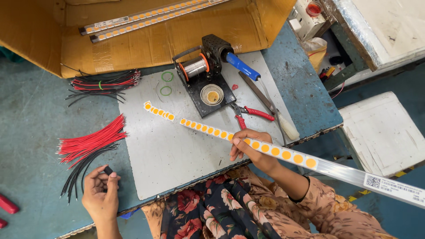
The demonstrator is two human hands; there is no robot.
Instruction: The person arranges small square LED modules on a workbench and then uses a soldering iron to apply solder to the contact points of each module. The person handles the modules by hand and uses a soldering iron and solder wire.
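Note:
My right hand (250,148) grips a long white light strip (283,154) studded with orange-yellow round pads, holding it slanted over the grey work plate (172,150). A short broken-off piece of strip (158,111) lies on the plate near its far end. My left hand (101,191) rests at the table's near left edge, fingers pinched on the ends of black wires (84,170) from a loose bundle. Red wires (90,140) lie fanned out just above them.
A soldering iron stand with solder spool (204,73) and blue-handled iron (241,66) sits at the plate's back. Red-handled cutters (252,113) lie beside it. Another wire bundle (104,84) and a cardboard box holding more strips (146,17) are farther back. A white stool (383,132) stands right.

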